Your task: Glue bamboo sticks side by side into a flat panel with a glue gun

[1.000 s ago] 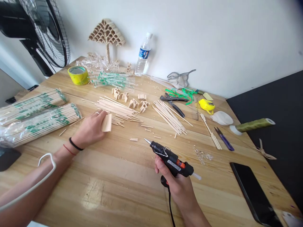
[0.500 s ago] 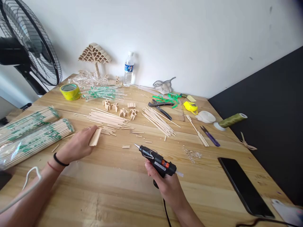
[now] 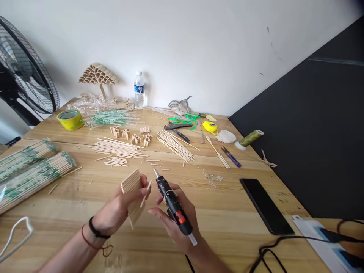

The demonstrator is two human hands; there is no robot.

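Note:
My left hand is closed on a small panel of glued wooden sticks, held tilted above the wooden table. One loose short stick lies against the panel's right edge by my fingertips. My right hand grips a black hot glue gun, its metal nozzle pointing up and left, close to the panel. The gun's black cord hangs down below my wrist.
Loose skewers and another pile lie mid-table with small stick pieces. Packed skewer bundles are at left, yellow tape, a water bottle, pliers, a black phone at right, a fan.
My left hand lifted the stick panel off the table and brought it toward me. My right hand moved the glue gun left, next to the panel. The view shifted right.

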